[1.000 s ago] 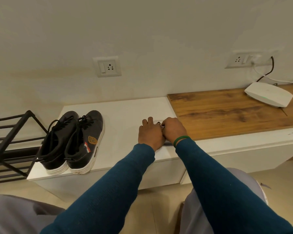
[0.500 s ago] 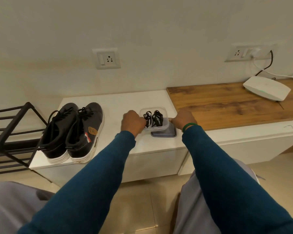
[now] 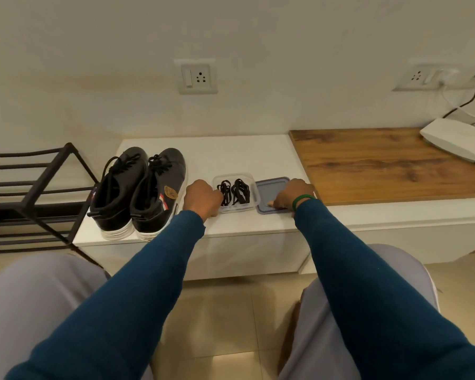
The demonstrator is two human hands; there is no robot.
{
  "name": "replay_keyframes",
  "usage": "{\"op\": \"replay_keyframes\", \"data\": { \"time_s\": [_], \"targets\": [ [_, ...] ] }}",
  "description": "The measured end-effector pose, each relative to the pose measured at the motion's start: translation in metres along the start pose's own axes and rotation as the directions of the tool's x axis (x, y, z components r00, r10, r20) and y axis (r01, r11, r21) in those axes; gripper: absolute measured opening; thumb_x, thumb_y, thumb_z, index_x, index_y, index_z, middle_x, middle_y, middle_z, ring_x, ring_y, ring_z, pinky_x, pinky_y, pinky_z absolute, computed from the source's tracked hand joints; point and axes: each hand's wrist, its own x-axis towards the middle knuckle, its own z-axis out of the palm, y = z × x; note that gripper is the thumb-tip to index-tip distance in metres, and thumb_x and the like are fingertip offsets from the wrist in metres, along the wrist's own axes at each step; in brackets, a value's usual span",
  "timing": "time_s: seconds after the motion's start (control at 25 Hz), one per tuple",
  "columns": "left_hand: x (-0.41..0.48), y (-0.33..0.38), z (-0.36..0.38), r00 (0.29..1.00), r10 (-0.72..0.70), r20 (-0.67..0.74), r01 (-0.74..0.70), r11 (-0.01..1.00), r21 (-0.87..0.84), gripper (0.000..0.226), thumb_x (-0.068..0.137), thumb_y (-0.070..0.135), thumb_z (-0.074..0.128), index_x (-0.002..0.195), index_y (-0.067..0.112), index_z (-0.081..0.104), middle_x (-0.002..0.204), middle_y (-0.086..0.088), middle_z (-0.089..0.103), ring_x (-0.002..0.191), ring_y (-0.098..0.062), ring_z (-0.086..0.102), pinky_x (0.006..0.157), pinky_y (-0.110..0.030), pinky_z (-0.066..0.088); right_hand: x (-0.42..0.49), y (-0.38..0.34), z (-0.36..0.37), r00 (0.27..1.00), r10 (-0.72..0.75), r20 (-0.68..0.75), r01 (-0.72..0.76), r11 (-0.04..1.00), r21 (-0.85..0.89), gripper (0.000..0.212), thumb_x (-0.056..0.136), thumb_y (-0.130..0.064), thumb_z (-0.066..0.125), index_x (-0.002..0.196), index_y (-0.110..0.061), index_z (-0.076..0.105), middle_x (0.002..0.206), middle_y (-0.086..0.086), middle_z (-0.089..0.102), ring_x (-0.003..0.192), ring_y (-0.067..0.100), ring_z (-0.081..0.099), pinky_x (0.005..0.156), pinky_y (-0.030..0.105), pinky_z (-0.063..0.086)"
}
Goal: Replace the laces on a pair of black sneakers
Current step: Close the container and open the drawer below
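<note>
A pair of black sneakers with white soles stands laced on the left of the white bench. Right of them sits a small clear plastic container holding two bundles of black laces. My left hand grips the container's left wall. The blue-grey lid lies flat on the bench just right of the container. My right hand holds the lid at its right side, thumb on top; its fingers are hidden.
A black metal shoe rack stands left of the bench. A wooden top continues to the right, with a white router and its cables at the far end. A wall socket is above the bench. My knees are below.
Both hands were together over the closed container. They have parted: the lid has come off and now lies to the container's right, and the laces inside are in sight.
</note>
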Motion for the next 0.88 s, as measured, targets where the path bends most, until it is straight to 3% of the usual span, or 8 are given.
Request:
{"op": "replay_keyframes", "data": {
  "time_s": [0.12,0.24,0.36,0.52,0.64,0.72,0.8,0.88],
  "targets": [
    [0.004,-0.001,0.000,1.000,0.005,0.031,-0.005,1.000,-0.003,0.024,0.093,0.010,0.053,0.099,-0.008,0.068,0.092,-0.024,0.072,0.084,-0.037,0.073,0.082,-0.051,0.060,-0.004,-0.003,-0.008,0.999,0.002,-0.050,0.008,0.981,0.196,0.060,0.087,-0.032,0.073,0.133,-0.003,0.048,0.128,0.013,0.056,0.119,0.029,0.055,0.085,0.031,0.046],
    [0.008,-0.003,-0.004,0.994,0.018,0.112,-0.011,0.998,-0.064,0.016,0.095,0.010,0.057,0.091,-0.003,0.065,0.092,-0.025,0.073,0.082,-0.036,0.074,0.075,-0.046,0.063,-0.014,-0.013,-0.011,0.956,-0.079,-0.281,0.219,0.833,0.508,0.031,0.083,-0.003,0.063,0.114,-0.001,0.057,0.111,0.016,0.062,0.093,0.028,0.063,0.069,0.033,0.054],
    [0.008,-0.008,-0.009,0.975,0.006,0.224,0.037,0.981,-0.188,0.011,0.098,0.012,0.059,0.096,0.001,0.061,0.092,-0.027,0.072,0.080,-0.036,0.075,0.076,-0.046,0.063,-0.034,-0.032,-0.003,0.885,-0.298,-0.357,0.429,0.819,0.382,0.021,0.087,-0.012,0.061,0.104,-0.005,0.069,0.102,0.012,0.065,0.076,0.018,0.059,0.059,0.026,0.048],
    [0.009,-0.012,-0.012,0.964,-0.003,0.264,0.084,0.952,-0.296,0.008,0.097,0.010,0.063,0.099,0.009,0.055,0.103,-0.025,0.068,0.074,-0.032,0.073,0.073,-0.045,0.063,-0.045,-0.041,0.026,0.758,-0.572,-0.312,0.623,0.777,0.089,0.032,0.094,-0.028,0.059,0.118,-0.008,0.064,0.120,0.013,0.056,0.105,0.030,0.057,0.090,0.041,0.049],
    [0.012,-0.011,-0.016,0.959,-0.018,0.281,0.121,0.928,-0.351,0.030,0.097,0.006,0.059,0.125,0.012,0.049,0.108,-0.021,0.064,0.075,-0.029,0.071,0.069,-0.041,0.064,-0.049,-0.043,0.042,0.738,-0.609,-0.291,0.619,0.783,-0.070,0.045,0.095,-0.047,0.050,0.132,-0.022,0.054,0.135,0.003,0.054,0.127,0.026,0.048,0.110,0.054,0.028],
    [0.010,-0.010,-0.017,0.959,-0.006,0.285,0.103,0.939,-0.327,0.015,0.095,0.002,0.055,0.104,0.014,0.055,0.106,-0.026,0.067,0.076,-0.032,0.071,0.071,-0.046,0.063,-0.052,-0.045,0.054,0.745,-0.623,-0.239,0.616,0.779,-0.113,0.063,0.094,-0.064,0.038,0.144,-0.026,0.041,0.148,0.006,0.041,0.139,0.028,0.034,0.113,0.058,0.022],
    [0.008,-0.010,-0.017,0.959,0.008,0.282,0.076,0.955,-0.286,0.018,0.094,0.000,0.052,0.085,0.016,0.055,0.102,-0.025,0.069,0.080,-0.034,0.074,0.071,-0.048,0.063,-0.053,-0.047,0.065,0.744,-0.633,-0.212,0.620,0.773,-0.134,0.073,0.093,-0.071,0.030,0.151,-0.027,0.029,0.155,0.009,0.029,0.144,0.032,0.024,0.116,0.057,0.021],
    [0.008,-0.010,-0.014,0.958,0.015,0.287,0.078,0.947,-0.311,0.012,0.095,0.000,0.049,0.094,0.009,0.057,0.098,-0.021,0.068,0.081,-0.034,0.072,0.071,-0.046,0.064,-0.052,-0.045,0.068,0.739,-0.633,-0.232,0.621,0.773,-0.130,0.070,0.095,-0.068,0.029,0.152,-0.027,0.029,0.156,0.009,0.029,0.144,0.032,0.023,0.117,0.055,0.021]
  ]
}}
